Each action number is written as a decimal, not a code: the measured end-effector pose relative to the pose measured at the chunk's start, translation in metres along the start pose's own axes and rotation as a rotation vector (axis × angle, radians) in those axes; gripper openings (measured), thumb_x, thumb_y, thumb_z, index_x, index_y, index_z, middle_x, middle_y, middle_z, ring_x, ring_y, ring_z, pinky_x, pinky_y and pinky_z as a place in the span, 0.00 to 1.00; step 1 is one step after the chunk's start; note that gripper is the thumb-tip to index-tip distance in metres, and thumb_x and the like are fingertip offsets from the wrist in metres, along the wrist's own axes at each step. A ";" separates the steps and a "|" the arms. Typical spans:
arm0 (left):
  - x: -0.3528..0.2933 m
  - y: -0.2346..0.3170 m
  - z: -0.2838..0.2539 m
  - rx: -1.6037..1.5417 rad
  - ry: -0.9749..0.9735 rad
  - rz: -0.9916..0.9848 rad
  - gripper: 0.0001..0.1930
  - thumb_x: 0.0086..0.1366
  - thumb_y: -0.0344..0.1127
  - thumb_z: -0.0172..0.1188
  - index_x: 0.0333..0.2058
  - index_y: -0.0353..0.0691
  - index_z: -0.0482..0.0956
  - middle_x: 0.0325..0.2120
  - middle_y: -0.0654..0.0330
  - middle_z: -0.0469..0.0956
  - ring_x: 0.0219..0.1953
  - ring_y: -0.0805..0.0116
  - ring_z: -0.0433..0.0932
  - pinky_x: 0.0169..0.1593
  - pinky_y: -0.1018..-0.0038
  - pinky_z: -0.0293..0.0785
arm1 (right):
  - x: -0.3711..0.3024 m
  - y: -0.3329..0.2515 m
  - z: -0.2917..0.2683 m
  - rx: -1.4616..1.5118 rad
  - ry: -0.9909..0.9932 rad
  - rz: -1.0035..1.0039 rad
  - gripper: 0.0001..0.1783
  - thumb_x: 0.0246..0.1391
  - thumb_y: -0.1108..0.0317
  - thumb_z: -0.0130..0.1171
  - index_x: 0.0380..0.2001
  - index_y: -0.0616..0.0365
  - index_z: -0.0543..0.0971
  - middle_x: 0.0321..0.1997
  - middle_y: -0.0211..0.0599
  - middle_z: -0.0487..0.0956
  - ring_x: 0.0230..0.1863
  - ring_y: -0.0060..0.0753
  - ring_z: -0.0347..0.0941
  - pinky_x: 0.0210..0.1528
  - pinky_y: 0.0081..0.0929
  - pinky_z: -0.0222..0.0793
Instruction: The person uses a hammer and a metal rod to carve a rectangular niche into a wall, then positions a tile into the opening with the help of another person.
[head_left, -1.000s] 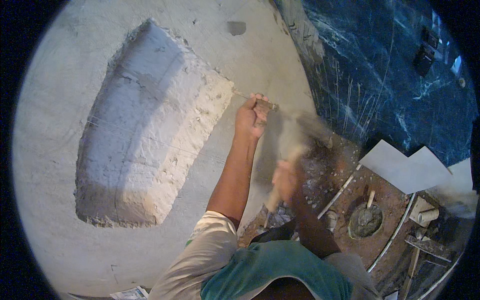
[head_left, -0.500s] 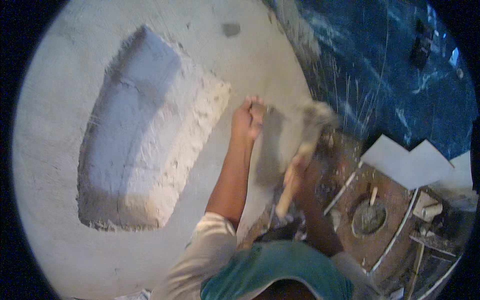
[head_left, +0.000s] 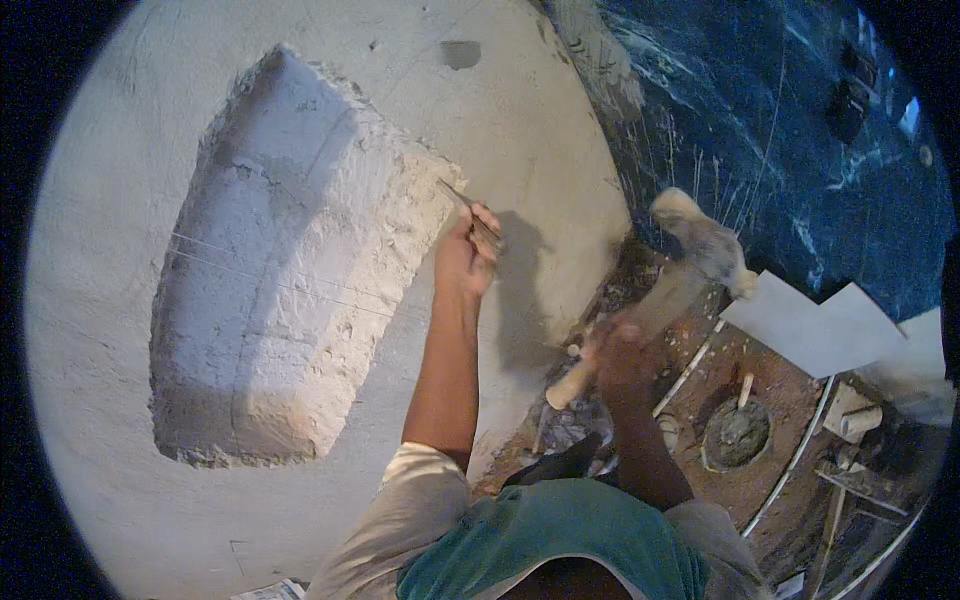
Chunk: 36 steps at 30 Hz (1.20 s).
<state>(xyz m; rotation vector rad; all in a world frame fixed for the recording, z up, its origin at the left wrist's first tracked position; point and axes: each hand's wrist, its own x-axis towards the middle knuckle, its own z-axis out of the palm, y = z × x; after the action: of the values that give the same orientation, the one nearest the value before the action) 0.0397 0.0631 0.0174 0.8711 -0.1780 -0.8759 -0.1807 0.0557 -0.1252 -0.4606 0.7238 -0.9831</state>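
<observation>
My left hand point(head_left: 465, 258) is closed around a thin chisel point(head_left: 455, 192), its tip against the edge of the large recess point(head_left: 270, 250) cut into the pale plastered wall point(head_left: 540, 120). The recess has rough, chipped sides and a whitish inner face. Off to the right, my right hand point(head_left: 622, 352) grips a hammer by its wooden handle point(head_left: 570, 388). The hammer's head point(head_left: 708, 240) is smeared by motion, well apart from the chisel.
A dark blue marbled surface point(head_left: 800, 150) fills the upper right, with white sheets point(head_left: 815, 325) at its foot. On the brown floor point(head_left: 770, 400) are a round container of grey mix point(head_left: 738, 435), a pale pipe or cord point(head_left: 790, 470) and scraps of wood point(head_left: 830, 525).
The hammer has swung away to the right of the wall. My left hand has shifted slightly left and down, and the chisel's tip now shows at the recess edge.
</observation>
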 end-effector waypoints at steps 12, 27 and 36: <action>-0.020 -0.021 0.029 0.107 -0.143 0.067 0.12 0.63 0.39 0.50 0.37 0.33 0.69 0.31 0.55 0.73 0.37 0.62 0.75 0.42 0.65 0.72 | -0.071 -0.108 0.040 -0.388 -0.237 -0.284 0.24 0.51 0.46 0.54 0.31 0.58 0.66 0.18 0.33 0.69 0.16 0.25 0.66 0.16 0.24 0.65; 0.051 -0.020 -0.030 -0.385 -0.300 0.083 0.09 0.64 0.39 0.49 0.33 0.38 0.69 0.28 0.59 0.70 0.33 0.64 0.71 0.40 0.68 0.69 | -0.053 -0.053 0.090 -1.104 -0.308 -0.515 0.15 0.51 0.58 0.56 0.26 0.60 0.71 0.20 0.33 0.70 0.19 0.27 0.66 0.21 0.31 0.65; 0.025 0.022 0.016 -0.487 -0.109 0.067 0.11 0.67 0.40 0.45 0.33 0.38 0.68 0.24 0.62 0.68 0.28 0.68 0.69 0.34 0.71 0.69 | -0.056 -0.048 0.126 -0.799 -0.307 -0.537 0.15 0.54 0.59 0.53 0.33 0.62 0.69 0.25 0.37 0.72 0.30 0.27 0.67 0.29 0.33 0.65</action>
<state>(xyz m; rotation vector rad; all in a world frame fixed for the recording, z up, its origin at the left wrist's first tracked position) 0.0615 0.0424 0.0393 0.3628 -0.0811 -0.8552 -0.1363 0.0856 0.0106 -1.5311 0.7061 -1.0538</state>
